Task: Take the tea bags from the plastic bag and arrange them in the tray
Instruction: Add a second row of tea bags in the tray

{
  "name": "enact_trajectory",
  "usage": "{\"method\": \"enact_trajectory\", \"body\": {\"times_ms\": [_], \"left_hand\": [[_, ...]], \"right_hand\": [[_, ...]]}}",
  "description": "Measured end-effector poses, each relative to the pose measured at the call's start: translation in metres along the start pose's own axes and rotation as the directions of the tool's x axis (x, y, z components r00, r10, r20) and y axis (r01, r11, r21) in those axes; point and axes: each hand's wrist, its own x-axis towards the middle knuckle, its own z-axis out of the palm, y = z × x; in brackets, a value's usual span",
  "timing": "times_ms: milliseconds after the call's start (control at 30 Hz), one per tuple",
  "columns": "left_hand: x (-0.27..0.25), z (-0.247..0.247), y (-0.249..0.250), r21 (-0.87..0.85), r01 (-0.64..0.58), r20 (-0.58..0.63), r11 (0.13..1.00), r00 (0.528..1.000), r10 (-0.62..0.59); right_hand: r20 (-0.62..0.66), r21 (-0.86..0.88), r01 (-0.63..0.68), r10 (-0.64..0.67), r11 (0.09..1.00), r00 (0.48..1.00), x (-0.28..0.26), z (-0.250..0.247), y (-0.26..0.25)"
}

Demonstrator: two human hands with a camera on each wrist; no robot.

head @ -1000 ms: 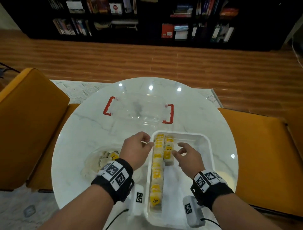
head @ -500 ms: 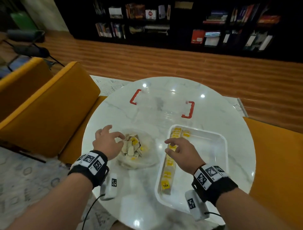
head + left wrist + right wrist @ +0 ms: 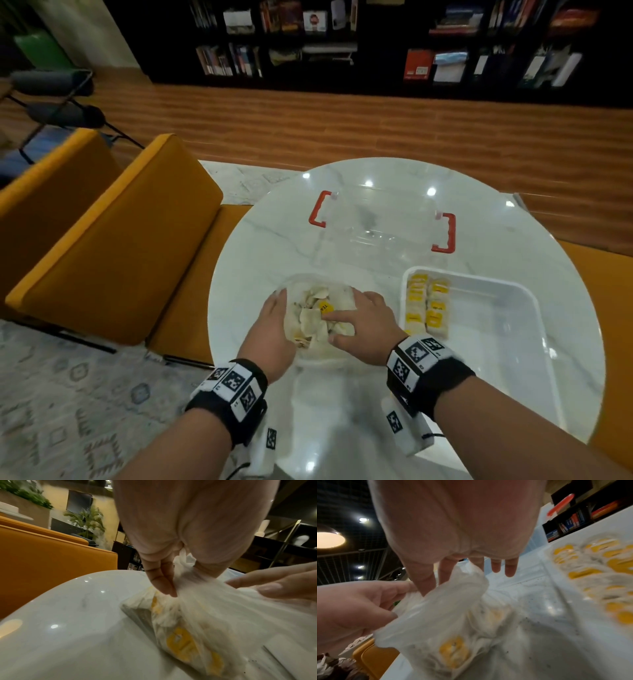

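Observation:
A thin clear plastic bag [image 3: 310, 349] of loose tea bags [image 3: 313, 320] with yellow tags lies on the round marble table [image 3: 260, 253]. My left hand [image 3: 279, 308] pinches the bag's left rim between thumb and fingers [image 3: 161, 580]. My right hand [image 3: 342, 323] reaches into the bag's mouth with straight fingers [image 3: 494, 566], index tip on the tea bags; it holds nothing. The white tray [image 3: 513, 286] stands to the right, with two rows of tea bags [image 3: 426, 305] along its left side. Its near left corner is hidden behind my right wrist.
A clear container with red handles [image 3: 445, 233] sits at the table's far side, just beyond the bag and tray. Orange chairs [image 3: 113, 240] stand left of the table, and a dark bookshelf [image 3: 342, 41] lines the far wall.
My right hand has left the tray and moved left into the bag's mouth. My left hand has taken hold of the bag's rim. My view has swung left.

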Motion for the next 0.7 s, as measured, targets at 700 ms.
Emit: {"method": "enact_trajectory", "body": {"times_ms": [700], "left_hand": [[0.026,-0.013,0.01,0.382,-0.447,-0.043,0.809,0.866,0.499]], "right_hand": [[0.008,0.132,-0.009,0.008,0.991,1.0,0.0,0.006,-0.021]]}}
